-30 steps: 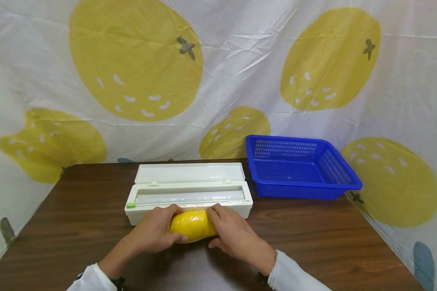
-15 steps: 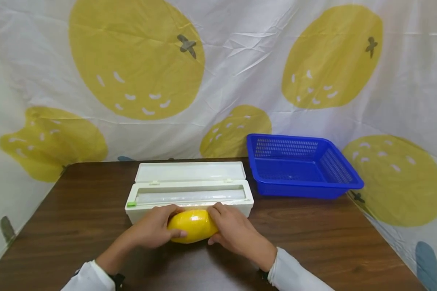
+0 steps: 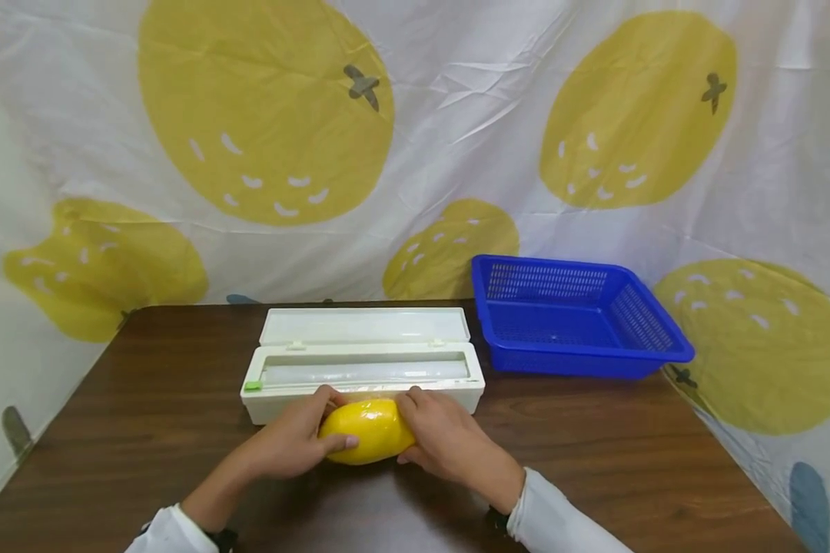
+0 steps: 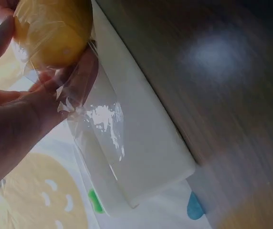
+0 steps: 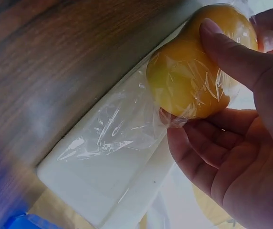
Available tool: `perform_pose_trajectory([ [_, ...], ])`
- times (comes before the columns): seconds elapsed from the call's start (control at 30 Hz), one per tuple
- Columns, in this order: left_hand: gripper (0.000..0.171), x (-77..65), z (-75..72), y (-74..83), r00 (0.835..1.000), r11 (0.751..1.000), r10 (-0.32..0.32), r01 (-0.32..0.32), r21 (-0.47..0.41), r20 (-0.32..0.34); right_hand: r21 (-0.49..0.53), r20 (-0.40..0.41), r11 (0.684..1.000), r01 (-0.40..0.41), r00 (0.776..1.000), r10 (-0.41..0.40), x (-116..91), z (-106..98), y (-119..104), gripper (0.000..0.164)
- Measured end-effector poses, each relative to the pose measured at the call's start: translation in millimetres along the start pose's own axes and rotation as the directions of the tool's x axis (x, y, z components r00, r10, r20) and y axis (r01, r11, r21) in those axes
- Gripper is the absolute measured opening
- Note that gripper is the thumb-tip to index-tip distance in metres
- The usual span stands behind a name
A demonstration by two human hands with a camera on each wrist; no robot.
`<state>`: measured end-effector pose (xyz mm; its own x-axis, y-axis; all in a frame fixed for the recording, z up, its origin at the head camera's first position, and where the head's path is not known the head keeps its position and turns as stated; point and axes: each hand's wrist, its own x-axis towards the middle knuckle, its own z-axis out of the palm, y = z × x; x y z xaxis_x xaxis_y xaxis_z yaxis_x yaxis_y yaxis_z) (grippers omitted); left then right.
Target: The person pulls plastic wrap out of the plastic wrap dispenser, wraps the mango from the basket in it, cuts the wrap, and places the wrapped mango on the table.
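Both hands hold a smooth yellow fruit [image 3: 370,432], wider at its ends than in the middle, just in front of a white cling film dispenser [image 3: 363,353]. My left hand [image 3: 290,438] grips its left end, the thumb lying across the near side. Around the other end curl the fingers and thumb of my right hand [image 3: 446,438]. Clear film [image 5: 194,81] covers the fruit in wrinkles. In the left wrist view, loose film [image 4: 103,119] trails beside the left fingers, over the dispenser's white front. The far side of the fruit is hidden in the head view.
The dispenser's lid [image 3: 364,326] is tipped back, showing the film roll [image 3: 363,372] inside; a green slider [image 3: 252,385] sits at its left. A blue plastic basket [image 3: 581,352] stands at the back right of the brown table [image 3: 595,438]. Behind hangs a fruit-print cloth [image 3: 456,130].
The left thumb has moved slightly up on the near side of the fruit, and the fruit has turned a little. Both hands keep holding it in about the same place.
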<state>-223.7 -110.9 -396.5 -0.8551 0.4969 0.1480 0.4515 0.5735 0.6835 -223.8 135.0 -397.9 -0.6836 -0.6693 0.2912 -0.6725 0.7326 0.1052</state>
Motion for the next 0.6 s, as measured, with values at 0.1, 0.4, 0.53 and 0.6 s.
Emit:
perform_pose_trajectory([
  [0.1, 0.056, -0.3, 1.6, 1.5, 0.999, 0.999, -0.047, 0.047, -0.027, -0.015, -0.001, 0.0, 1.0, 0.013, 1.0, -0.013, -1, 0, 0, 0.064],
  [0.4, 0.051, -1.5, 1.4, 15.9, 0.997, 0.998, -0.058, 0.059, 0.007, -0.059, 0.006, 0.022, 1.0, 0.031, 0.999, -0.031, -3, -1, 2, 0.063],
  [0.53, 0.041, -4.7, 5.4, 27.8, 0.993, 0.984, -0.021, 0.042, 0.175, -0.12, 0.0, 0.025, 0.999, 0.034, 0.999, -0.034, -3, -1, 2, 0.063],
  [0.6, 0.038, -6.5, 8.2, 34.2, 0.989, 0.962, -0.025, 0.064, 0.265, -0.148, -0.002, 0.025, 0.999, 0.035, 0.999, -0.035, -3, 0, 2, 0.062],
])
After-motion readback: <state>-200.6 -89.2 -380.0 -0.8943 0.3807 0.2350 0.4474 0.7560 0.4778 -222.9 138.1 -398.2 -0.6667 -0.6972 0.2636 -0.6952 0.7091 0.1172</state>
